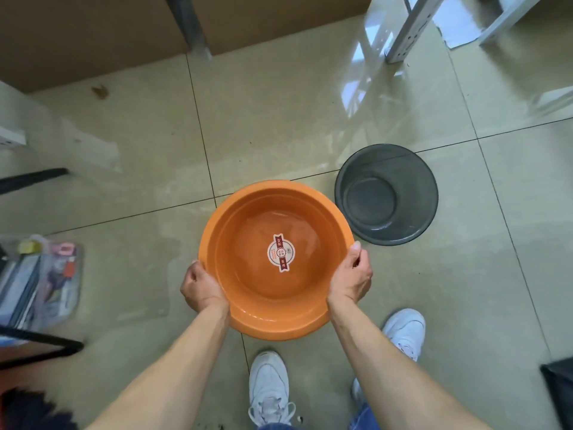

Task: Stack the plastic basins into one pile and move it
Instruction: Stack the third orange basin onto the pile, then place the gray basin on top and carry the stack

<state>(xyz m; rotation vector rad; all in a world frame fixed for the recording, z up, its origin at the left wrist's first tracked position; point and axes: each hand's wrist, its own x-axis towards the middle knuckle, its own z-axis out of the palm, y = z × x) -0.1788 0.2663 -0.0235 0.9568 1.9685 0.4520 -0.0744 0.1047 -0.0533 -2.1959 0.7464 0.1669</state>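
An orange plastic basin (pixel 248 218) with a round sticker on its bottom is held above the tiled floor, in the middle of the view. My left hand (pixel 198 287) grips its left rim and my right hand (pixel 352 276) grips its right rim. Whether further basins are nested under it is hidden. A dark grey mesh bin (pixel 386 193) stands on the floor just right of the basin, apart from it.
My two white shoes (pixel 269 387) stand below the basin. A clear bag of small items (pixel 40 280) lies at the left beside black chair legs (pixel 40 346). Cardboard boxes (pixel 93 35) line the back, and a white metal frame (pixel 412 29) stands at the back right.
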